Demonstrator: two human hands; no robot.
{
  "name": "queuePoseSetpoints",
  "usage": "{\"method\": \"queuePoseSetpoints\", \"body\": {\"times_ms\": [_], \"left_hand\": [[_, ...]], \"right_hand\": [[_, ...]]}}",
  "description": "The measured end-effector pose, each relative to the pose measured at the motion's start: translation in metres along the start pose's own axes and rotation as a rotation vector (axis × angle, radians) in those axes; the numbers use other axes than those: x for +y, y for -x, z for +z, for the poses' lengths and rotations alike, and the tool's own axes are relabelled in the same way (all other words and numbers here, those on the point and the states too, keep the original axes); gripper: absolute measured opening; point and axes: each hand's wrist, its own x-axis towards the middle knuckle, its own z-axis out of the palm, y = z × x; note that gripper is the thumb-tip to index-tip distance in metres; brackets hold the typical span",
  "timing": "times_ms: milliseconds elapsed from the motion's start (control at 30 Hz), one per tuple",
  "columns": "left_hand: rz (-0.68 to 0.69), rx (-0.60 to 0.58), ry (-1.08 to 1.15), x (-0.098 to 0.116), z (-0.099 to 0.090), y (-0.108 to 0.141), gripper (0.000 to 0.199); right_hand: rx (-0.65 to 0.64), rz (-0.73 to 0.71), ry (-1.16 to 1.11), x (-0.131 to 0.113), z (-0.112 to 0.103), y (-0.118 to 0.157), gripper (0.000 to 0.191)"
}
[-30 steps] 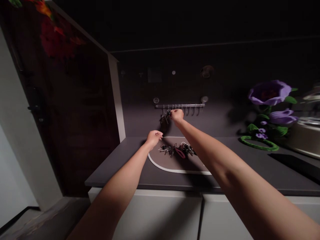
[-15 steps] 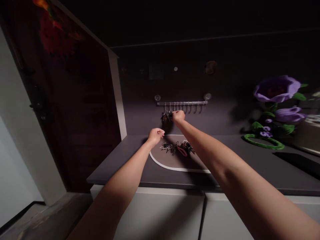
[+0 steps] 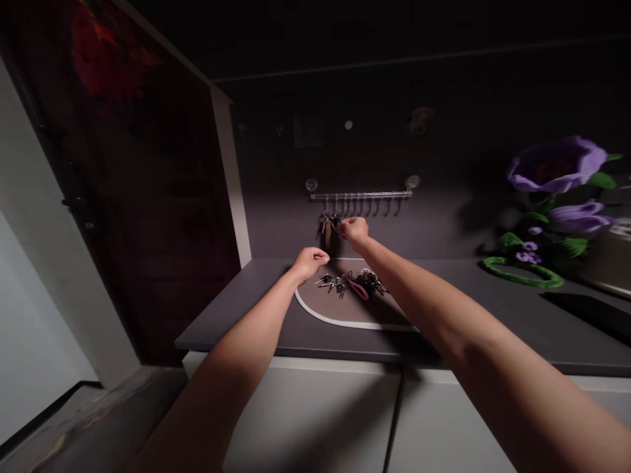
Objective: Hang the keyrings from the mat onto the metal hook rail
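A clear hook rail (image 3: 362,195) is mounted on the dark wall, and keys with a brown tag (image 3: 328,226) hang from its left hooks. My right hand (image 3: 355,230) is closed just right of these keys, below the rail; what its fingers pinch, if anything, is too small to tell. Lower and to the left, my left hand (image 3: 311,260) is held above the mat's edge with its fingers pressed together, their contents unclear. Several bunches of keys (image 3: 337,284) lie on the brown mat (image 3: 335,309) beneath, with a pink strap (image 3: 359,290) among them.
Purple knitted flowers (image 3: 557,167) with a green ring base (image 3: 522,274) stand at the right of the dark counter (image 3: 231,309). A beige round object (image 3: 608,259) is at the far right. The dark door (image 3: 148,217) is on the left.
The view has tilted slightly. My right hand has drawn a little away from the hanging keys, and the brown tag shows more clearly. My left hand stays over the mat.
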Motion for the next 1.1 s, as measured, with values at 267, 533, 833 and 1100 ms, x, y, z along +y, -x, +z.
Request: {"method": "queuePoseSetpoints", "body": {"times_ms": [267,533,833,1100], "left_hand": [[0.074,-0.142,-0.256,-0.002,-0.008,0.001,0.011],[0.085,-0.262,-0.411,-0.004,-0.015,0.006,0.01],[0.148,-0.217,-0.462,-0.003,-0.015,0.007,0.005],[0.072,-0.126,-0.214,0.004,-0.011,0.007,0.005]], "right_hand": [[-0.185,0.032,-0.094,0.006,-0.016,0.037,0.014],[-0.27,-0.117,0.101,0.025,-0.028,0.062,0.017],[-0.392,-0.336,0.451,0.031,-0.044,0.085,0.016],[-0.464,-0.485,0.556,0.032,-0.04,0.084,0.021]]}}
